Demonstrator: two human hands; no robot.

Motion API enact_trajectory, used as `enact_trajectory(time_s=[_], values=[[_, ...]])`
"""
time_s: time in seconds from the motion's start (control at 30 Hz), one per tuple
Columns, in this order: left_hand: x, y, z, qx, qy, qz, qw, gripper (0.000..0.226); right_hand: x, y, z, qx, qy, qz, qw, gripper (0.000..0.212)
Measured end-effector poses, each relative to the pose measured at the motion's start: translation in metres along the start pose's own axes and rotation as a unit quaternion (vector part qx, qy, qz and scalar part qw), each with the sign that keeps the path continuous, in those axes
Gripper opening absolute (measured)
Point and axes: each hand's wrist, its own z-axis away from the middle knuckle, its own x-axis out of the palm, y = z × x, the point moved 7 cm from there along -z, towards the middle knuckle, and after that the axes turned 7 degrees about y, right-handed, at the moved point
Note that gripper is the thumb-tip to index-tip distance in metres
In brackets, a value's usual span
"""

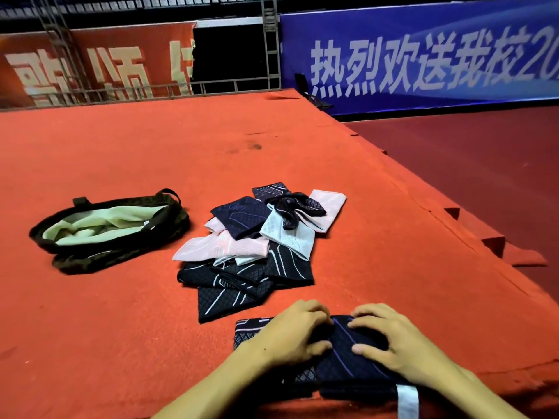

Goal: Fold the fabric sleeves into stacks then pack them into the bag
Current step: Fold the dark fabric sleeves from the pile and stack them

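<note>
Indoor hall with a raised platform covered in orange-red carpet (121, 152), backed by a red banner (90, 65) and a blue banner (423, 55), both with white characters. At the near edge of that carpet, kept close to the body for easy reach: a dark navy fabric sleeve with purple stripes (341, 358), doubled over on top of a flatter dark patterned piece (251, 328) sticking out to the left. Probably the start of a stack.

Gripped from both sides: left hand (290, 334) with fingers curled over the left of the fold, right hand (390, 343) with bent fingertips on top and thumb against the near side, pinching the layers. Likely held this way to keep the stretchy layers square and stop the fold springing open. A white label tab (406, 400) poking out at the near right corner.

Just beyond, apart from the hands, a loose heap of pink, white and black patterned sleeves (257, 243), overlapping at all angles, not yet folded. Further left, well apart from the heap, a dark olive cloth bag with pale green lining (99, 263), slumped on the carpet with its mouth spread wide, seemingly readied to take stacks. Hard to tell of anything inside besides lining. Judging by the heap, folding at an early stage and packing not yet begun.
</note>
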Motion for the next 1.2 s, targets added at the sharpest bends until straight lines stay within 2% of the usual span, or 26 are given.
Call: enact_trajectory(time_s=[0.13,0.23,0.37,0.47,0.53,0.63,0.8,0.93,1.03,1.13,1.2], values=[[-0.027,-0.019,-0.015,-0.027,0.051,0.116,0.992,0.024,-0.033,-0.002,-0.03,0.037,0.113,-0.09,0.989,0.018],[-0.062,-0.053,-0.031,-0.087,0.139,0.182,0.97,0.011,-0.047,0.007,-0.071,0.089,0.186,-0.167,0.964,0.031],[-0.112,-0.129,-0.027,-0.224,0.295,0.239,0.898,0.016,-0.03,0.003,-0.136,0.098,0.18,-0.232,0.951,0.026],[-0.141,-0.187,-0.012,-0.28,0.371,0.215,0.859,0.015,-0.009,-0.017,-0.181,0.082,0.182,-0.259,0.945,0.023],[-0.146,-0.215,-0.007,-0.305,0.356,0.19,0.863,0.017,0.009,-0.032,-0.207,0.066,0.174,-0.267,0.946,0.017],[-0.137,-0.233,-0.01,-0.296,0.285,0.21,0.887,0.028,0.035,-0.043,-0.234,0.073,0.158,-0.274,0.946,0.018],[-0.125,-0.226,-0.017,-0.177,0.198,0.193,0.945,0.045,0.057,-0.041,-0.252,0.085,0.148,-0.253,0.952,0.017],[-0.125,-0.22,-0.022,-0.147,0.235,0.09,0.956,0.046,0.06,-0.035,-0.252,0.104,0.155,-0.249,0.95,0.019],[-0.136,-0.215,-0.022,-0.151,0.27,0.092,0.946,0.04,0.055,-0.041,-0.256,0.1,0.159,-0.249,0.95,0.026],[-0.149,-0.211,-0.022,-0.155,0.274,0.078,0.946,0.035,0.05,-0.05,-0.261,0.097,0.158,-0.266,0.946,0.03],[-0.16,-0.209,-0.019,-0.154,0.295,0.076,0.94,0.033,0.045,-0.056,-0.263,0.085,0.156,-0.236,0.955,0.035]])
